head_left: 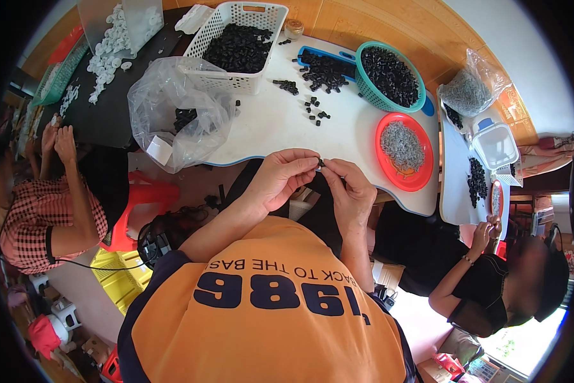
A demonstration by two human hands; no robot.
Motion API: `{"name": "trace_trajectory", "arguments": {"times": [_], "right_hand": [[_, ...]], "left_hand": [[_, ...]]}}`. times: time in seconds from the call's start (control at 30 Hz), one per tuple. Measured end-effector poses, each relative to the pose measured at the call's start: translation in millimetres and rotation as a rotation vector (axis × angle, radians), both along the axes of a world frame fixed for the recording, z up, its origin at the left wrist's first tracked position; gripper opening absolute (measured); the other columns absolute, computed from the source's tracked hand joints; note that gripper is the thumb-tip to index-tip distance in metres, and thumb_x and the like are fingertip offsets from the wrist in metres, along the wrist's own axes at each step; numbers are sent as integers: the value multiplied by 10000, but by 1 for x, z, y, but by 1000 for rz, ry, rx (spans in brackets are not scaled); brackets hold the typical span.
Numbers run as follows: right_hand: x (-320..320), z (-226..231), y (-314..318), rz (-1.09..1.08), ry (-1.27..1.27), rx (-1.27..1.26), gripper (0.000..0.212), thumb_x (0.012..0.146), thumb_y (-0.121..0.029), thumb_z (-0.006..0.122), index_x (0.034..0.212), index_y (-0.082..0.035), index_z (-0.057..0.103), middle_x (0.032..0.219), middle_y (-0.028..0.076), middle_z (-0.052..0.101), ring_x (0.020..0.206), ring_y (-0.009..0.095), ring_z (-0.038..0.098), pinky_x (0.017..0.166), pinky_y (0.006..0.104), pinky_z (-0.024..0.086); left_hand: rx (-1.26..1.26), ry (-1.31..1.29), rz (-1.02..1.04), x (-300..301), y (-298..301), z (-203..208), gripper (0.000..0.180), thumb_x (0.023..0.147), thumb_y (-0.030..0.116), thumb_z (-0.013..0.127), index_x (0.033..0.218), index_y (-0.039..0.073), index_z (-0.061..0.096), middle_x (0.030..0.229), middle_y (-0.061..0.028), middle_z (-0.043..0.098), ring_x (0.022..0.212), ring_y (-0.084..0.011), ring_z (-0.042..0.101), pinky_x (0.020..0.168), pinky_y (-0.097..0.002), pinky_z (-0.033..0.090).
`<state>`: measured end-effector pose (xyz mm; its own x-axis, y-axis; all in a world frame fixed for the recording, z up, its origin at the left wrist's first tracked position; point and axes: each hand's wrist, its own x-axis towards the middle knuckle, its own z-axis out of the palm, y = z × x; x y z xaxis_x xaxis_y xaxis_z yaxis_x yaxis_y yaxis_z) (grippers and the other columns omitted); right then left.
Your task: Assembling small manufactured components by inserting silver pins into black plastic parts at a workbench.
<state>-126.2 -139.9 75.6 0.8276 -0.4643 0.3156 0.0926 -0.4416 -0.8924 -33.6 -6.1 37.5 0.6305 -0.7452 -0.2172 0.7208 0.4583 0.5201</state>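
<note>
My left hand (275, 182) and my right hand (352, 195) meet in front of my chest, just off the near edge of the white table (271, 131). Thumb and fingertips of both hands pinch one small black part (320, 163); its exact kind is too small to make out. Beyond my hands, loose black parts (315, 110) of similar size lie scattered on the tabletop. To the right stands a red plate (387, 175) heaped with small silvery-grey pieces (402, 145), perhaps metal.
Black parts fill a white perforated basket (241, 82), a teal basket (379, 96) and spill from a blue tray (328, 52). A clear plastic bag (172, 96) sags over the table's left edge. One co-worker (60, 210) sits left, another (475, 281) right.
</note>
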Motion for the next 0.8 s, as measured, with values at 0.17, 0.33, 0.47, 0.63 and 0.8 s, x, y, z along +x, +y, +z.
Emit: {"name": "trace_trajectory", "arguments": {"times": [0.17, 0.33, 0.47, 0.63, 0.8], "right_hand": [[-4, 0, 5, -6, 2, 1, 153, 815, -11, 727, 968, -5, 715, 906, 90, 708, 776, 123, 651, 701, 239, 513], [-5, -2, 12, -28, 19, -48, 145, 815, -18, 730, 960, -16, 712, 890, 85, 707, 757, 121, 654, 683, 239, 514], [-7, -3, 17, -27, 21, -89, 146, 813, -24, 733, 958, -21, 709, 879, 84, 705, 743, 123, 655, 673, 243, 515], [-4, -9, 21, -4, 73, 7, 223, 805, -32, 741, 1025, -33, 701, 866, 58, 688, 739, 115, 627, 679, 240, 506], [0, -10, 9, 182, 143, -5, 326, 830, -42, 709, 1153, -53, 674, 1010, 55, 636, 836, 124, 579, 751, 245, 485]], "left_hand": [[39, -97, 54, -3, 1, 4, 173, 889, 16, 657, 1055, -27, 680, 924, -69, 688, 798, -112, 650, 729, -217, 542], [20, -53, 31, -4, 8, 6, 178, 884, 8, 658, 1057, -33, 678, 903, -71, 682, 780, -108, 637, 717, -215, 535], [8, -69, 13, -4, 14, 5, 174, 883, 11, 661, 1050, -34, 679, 889, -65, 680, 750, -103, 625, 699, -215, 531], [50, -104, -32, 2, 20, 2, 168, 896, 7, 634, 1057, -18, 674, 918, -84, 684, 763, -119, 630, 706, -231, 532], [-18, 10, -168, 9, 20, -5, 172, 898, 13, 623, 1069, 10, 643, 895, -55, 668, 738, -96, 619, 684, -220, 516]]}}
